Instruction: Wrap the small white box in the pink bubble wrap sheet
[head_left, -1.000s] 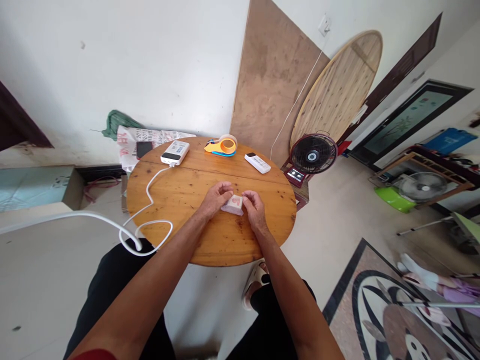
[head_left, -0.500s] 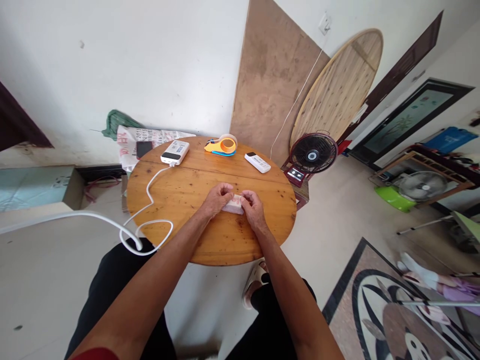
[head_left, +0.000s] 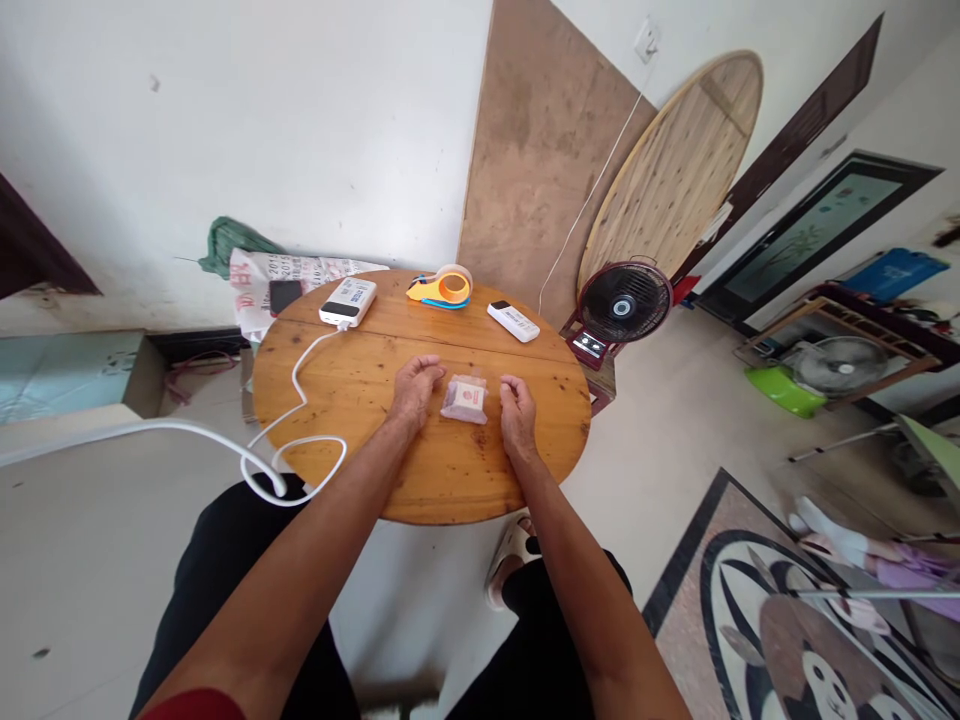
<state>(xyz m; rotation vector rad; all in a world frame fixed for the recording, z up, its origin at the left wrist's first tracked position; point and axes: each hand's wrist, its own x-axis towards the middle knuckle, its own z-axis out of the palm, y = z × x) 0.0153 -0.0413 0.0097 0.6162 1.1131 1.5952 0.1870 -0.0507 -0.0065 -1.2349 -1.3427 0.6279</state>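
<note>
A small flat box (head_left: 470,395) with red print lies on the round wooden table (head_left: 360,400), in a clear wrapping that looks like plastic film. My left hand (head_left: 416,390) rests to the left of it, fingers loosely bent and apart from the wrapping. On the other side, my right hand (head_left: 517,410) is curled loosely, holding nothing and not touching the box. Farther back stands an orange and blue tape dispenser (head_left: 442,288) with a roll of clear tape.
A white power bank (head_left: 349,301) with a white cable (head_left: 296,380) sits at the back left. A second white power bank (head_left: 514,321) lies back right. Beyond the right edge stands a black fan (head_left: 626,305); a dark phone (head_left: 285,296) rests on printed sacking.
Both hands have let go of the wrapped box and moved apart, left hand to the left and right hand to the right. The box now lies flat, uncovered by fingers.
</note>
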